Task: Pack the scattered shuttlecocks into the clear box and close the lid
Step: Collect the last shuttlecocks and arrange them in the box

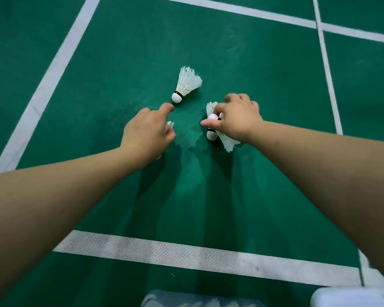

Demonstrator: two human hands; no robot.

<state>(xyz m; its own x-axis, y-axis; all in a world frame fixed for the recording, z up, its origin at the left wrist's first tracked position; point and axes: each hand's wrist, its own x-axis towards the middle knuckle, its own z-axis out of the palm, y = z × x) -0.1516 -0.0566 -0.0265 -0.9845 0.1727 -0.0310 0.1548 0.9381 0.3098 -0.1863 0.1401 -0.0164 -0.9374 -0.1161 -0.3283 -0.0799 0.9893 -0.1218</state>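
Observation:
A white feather shuttlecock [185, 85] lies free on the green court floor, cork toward me. My left hand [145, 132] hovers just below it, index finger stretched toward its cork, other fingers curled round a shuttlecock [169, 125] of which only feather tips show. My right hand [237, 117] pinches a shuttlecock by its cork [213, 117]. Under that hand lies another shuttlecock [223, 139], cork to the left. The clear box [151, 298] shows at the bottom edge with several shuttlecocks inside.
White court lines [186, 253] cross the green floor in front of me and run off at the left and far right. A white lid or box corner [350, 298] sits at the bottom right.

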